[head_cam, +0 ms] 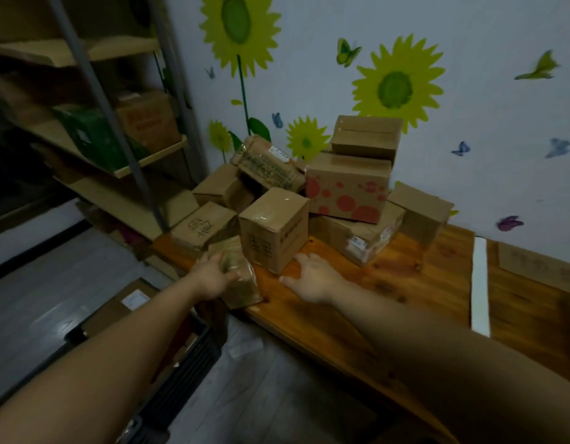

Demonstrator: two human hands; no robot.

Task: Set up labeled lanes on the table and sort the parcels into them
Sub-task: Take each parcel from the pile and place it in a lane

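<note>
Wooden surface (389, 283): carries a heap of cardboard parcels (347, 190) at its far left end, against the wall.
Small taped parcel (242, 285): at the near left corner of the surface, just beside an upright box (274, 229).
Left grip (213, 277): fingers curled round the small taped parcel.
Right grip (312, 280): wide, fingers spread on bare wood beside the upright box, holding nothing.
White tape strip (480, 283): runs across the surface, well right of the heap.
Shelving rack (117, 149): left, holding boxes.

Dim, murky indoor light; soft overall blur, dark corners, and wide-angle bending toward the edges.
</note>
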